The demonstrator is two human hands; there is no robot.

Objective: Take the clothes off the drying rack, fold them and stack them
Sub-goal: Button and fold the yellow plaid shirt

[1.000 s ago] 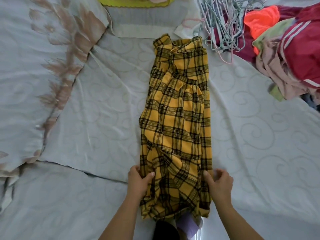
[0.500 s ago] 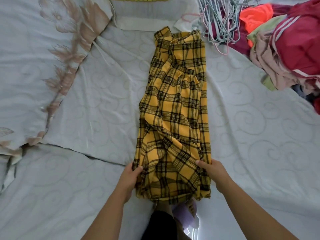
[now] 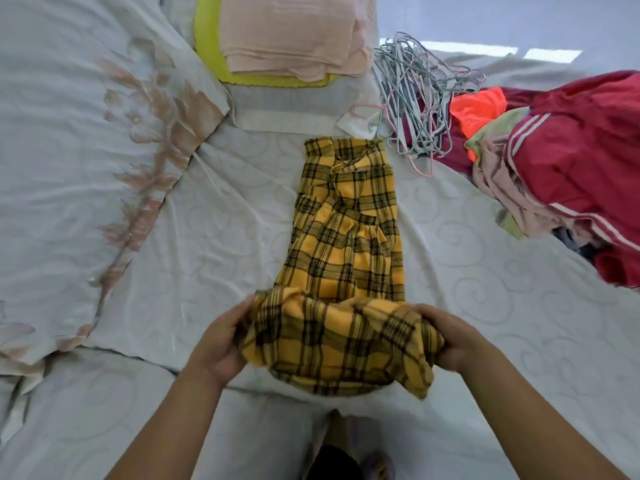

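Left hand (image 3: 221, 344) and right hand (image 3: 453, 341) each pinch a near corner of the plaid garment (image 3: 346, 244) on the bed (image 3: 207, 237); its long axis runs straight away from both. Folding forward looks next

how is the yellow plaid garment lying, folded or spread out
Partly folded: the yellow plaid garment lies as a narrow strip, its near end bunched up between the left hand and right hand gripping it.

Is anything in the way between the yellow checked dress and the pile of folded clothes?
Nothing visible. The left hand and right hand both grip the dress, and only flat bedding lies between it and the folded pile. The hangers lie off to the right of that path.
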